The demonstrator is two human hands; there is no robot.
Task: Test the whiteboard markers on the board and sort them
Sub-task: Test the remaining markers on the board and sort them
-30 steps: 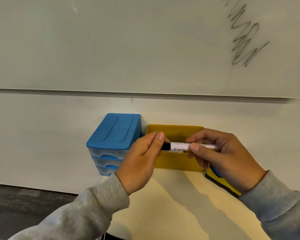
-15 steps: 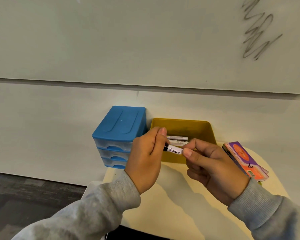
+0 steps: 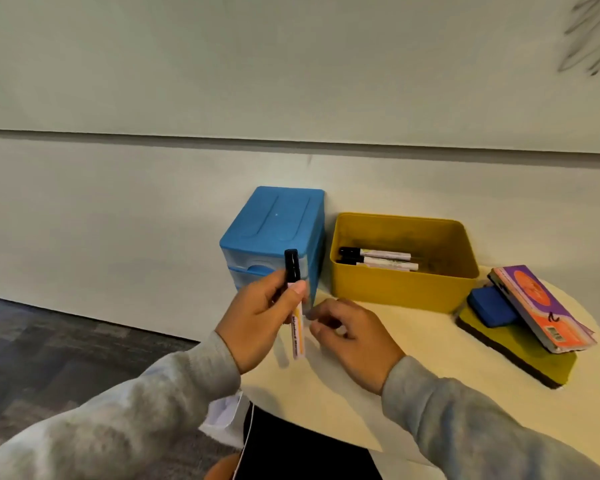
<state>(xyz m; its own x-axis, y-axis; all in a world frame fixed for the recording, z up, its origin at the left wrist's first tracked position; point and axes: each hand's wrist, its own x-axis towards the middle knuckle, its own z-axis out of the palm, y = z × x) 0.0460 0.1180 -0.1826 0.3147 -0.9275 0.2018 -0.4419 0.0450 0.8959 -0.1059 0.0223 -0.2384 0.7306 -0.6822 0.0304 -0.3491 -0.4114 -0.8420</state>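
My left hand (image 3: pixel 257 320) grips a white marker (image 3: pixel 297 327) with a black cap, held nearly upright with the cap at the top, in front of the blue drawer unit (image 3: pixel 274 233). My right hand (image 3: pixel 352 341) hovers just right of the marker's lower end with curled fingers that hold nothing. To the right stands a yellow bin (image 3: pixel 402 289) with two or three capped markers (image 3: pixel 378 259) lying inside. The whiteboard (image 3: pixel 291 64) fills the top of the view, with grey scribbles (image 3: pixel 593 32) at its far right.
A round cream table (image 3: pixel 430 393) carries the drawers and bin against the wall. At its right edge lie a yellow-and-blue eraser (image 3: pixel 506 327) and a purple-orange booklet (image 3: pixel 541 306) leaning on it. Dark carpet (image 3: pixel 49 348) lies to the left.
The marker was held level between both hands over the yellow bin. Now my left hand alone holds it upright, lower and nearer the drawers; my right hand has let go.
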